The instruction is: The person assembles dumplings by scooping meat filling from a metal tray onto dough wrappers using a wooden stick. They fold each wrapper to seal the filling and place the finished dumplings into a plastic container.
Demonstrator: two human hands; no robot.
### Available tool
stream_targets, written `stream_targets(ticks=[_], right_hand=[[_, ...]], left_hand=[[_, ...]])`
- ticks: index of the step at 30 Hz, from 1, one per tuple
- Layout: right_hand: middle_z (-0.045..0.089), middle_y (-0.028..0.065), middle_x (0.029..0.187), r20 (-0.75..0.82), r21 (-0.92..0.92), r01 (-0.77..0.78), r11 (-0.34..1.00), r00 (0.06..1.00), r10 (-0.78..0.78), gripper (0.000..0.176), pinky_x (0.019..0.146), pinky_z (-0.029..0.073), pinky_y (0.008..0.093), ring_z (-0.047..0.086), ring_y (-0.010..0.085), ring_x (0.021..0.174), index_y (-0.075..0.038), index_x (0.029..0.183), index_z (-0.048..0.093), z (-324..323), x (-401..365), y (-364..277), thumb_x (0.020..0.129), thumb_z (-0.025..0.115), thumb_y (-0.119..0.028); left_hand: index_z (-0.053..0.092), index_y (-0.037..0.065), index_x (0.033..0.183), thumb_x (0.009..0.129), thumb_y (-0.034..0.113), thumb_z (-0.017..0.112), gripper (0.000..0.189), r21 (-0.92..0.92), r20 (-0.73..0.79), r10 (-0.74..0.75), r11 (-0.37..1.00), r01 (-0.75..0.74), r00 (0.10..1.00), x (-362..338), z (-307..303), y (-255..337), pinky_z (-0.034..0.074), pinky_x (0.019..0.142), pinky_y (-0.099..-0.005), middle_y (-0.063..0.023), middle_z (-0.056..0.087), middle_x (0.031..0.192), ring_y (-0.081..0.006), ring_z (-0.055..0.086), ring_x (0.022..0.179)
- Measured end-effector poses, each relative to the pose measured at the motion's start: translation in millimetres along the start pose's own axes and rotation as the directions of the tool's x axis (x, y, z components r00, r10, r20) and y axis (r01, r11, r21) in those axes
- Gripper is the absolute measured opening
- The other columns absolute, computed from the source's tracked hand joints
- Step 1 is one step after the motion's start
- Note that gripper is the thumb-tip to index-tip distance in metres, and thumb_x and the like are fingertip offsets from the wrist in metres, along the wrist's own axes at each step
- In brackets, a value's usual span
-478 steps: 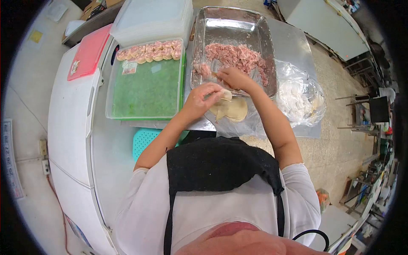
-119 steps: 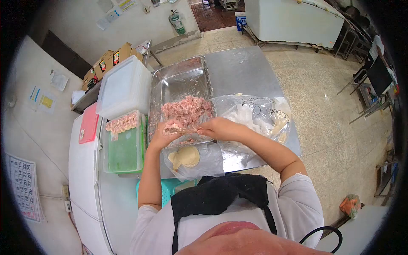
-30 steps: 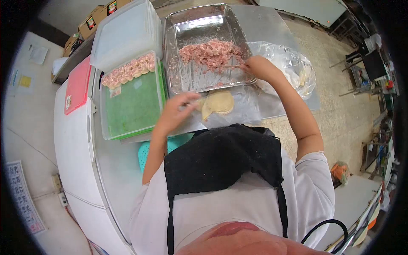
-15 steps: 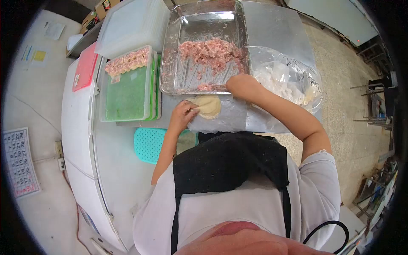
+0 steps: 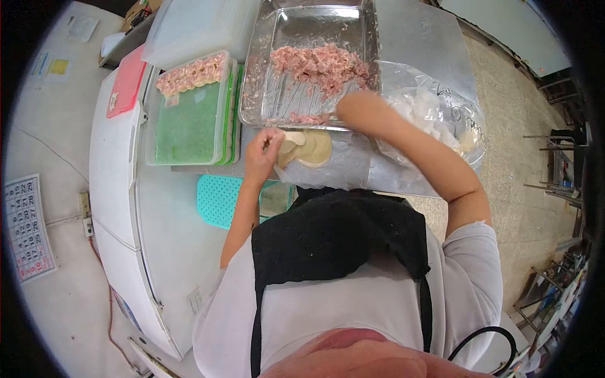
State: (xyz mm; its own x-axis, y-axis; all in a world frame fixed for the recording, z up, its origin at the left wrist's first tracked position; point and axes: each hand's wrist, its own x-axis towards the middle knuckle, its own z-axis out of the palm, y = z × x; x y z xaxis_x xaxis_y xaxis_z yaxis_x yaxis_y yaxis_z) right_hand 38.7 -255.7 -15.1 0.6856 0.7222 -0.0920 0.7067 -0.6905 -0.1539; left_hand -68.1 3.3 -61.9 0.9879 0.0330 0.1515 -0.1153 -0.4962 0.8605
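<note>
Pinched in my left hand (image 5: 261,152) is the edge of a round dumpling wrapper (image 5: 293,138), lifted and curling above the others. Beneath it lies a pile of pale wrappers (image 5: 318,151) on a plastic sheet at the table's near edge. My right hand (image 5: 360,112), slightly blurred, is closed at the near right rim of a metal tray (image 5: 249,104). A thin utensil (image 5: 326,118) pokes out from its fingers towards a small smear of meat (image 5: 304,118); its exact kind is hidden. Farther back in the tray sits a heap of pink minced meat (image 5: 321,66).
Left of the tray, a green-bottomed container (image 5: 189,132) holds a row of filled dumplings (image 5: 192,74). Stacked clear lids (image 5: 195,31) stand behind it. A clear plastic bag (image 5: 428,116) lies to the right. A turquoise perforated basket (image 5: 217,200) is below the table edge.
My left hand has raised one wrapper's edge from the pile and moved slightly up and left. My right hand stays by the tray's near rim, with the utensil still at the meat.
</note>
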Motion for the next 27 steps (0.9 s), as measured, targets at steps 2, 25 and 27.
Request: stream_targets(ticks=[2,25,27], right_hand=[[0.068,0.0157,0.078,0.094,-0.029,-0.036,0.999,0.995,0.039,0.024,0.061,0.054,0.0432,0.068,0.032,0.073,-0.003,0.078,0.07,-17.3,0.9,9.8,0.081,0.055,-0.022],[0.066,0.0186,0.076,-0.102,0.056,-0.175,0.983,0.978,0.18,0.023,0.063,0.052,0.0441,0.066,0.0337,0.072,-0.001,0.077,0.068,18.5,82.0,-109.3,0.081,0.057,-0.021],[0.066,0.0197,0.077,-0.013,0.12,-0.229,0.966,0.973,0.232,0.026,0.065,0.051,0.0435,0.065,0.0343,0.071,0.0,0.079,0.068,16.5,75.5,-98.6,0.084,0.057,-0.023]], left_hand=[[0.061,0.004,0.088,0.09,0.019,0.059,0.016,-0.066,-0.017,-0.135,0.989,0.134,0.991,2.2,-9.9,-10.3,0.044,0.064,-0.0276,-0.0032,0.06,0.085,-0.0117,0.054,0.075],[0.064,0.007,0.109,0.083,0.004,0.059,0.027,0.154,0.349,0.367,0.885,-0.439,0.862,52.0,-125.7,8.9,0.046,0.071,-0.0338,-0.0115,0.055,0.087,-0.0264,0.056,0.08],[0.063,0.007,0.11,0.082,0.002,0.058,0.028,0.194,0.369,0.395,0.853,-0.485,0.841,51.7,-127.4,6.0,0.046,0.072,-0.0352,-0.0123,0.052,0.085,-0.0278,0.055,0.08]])
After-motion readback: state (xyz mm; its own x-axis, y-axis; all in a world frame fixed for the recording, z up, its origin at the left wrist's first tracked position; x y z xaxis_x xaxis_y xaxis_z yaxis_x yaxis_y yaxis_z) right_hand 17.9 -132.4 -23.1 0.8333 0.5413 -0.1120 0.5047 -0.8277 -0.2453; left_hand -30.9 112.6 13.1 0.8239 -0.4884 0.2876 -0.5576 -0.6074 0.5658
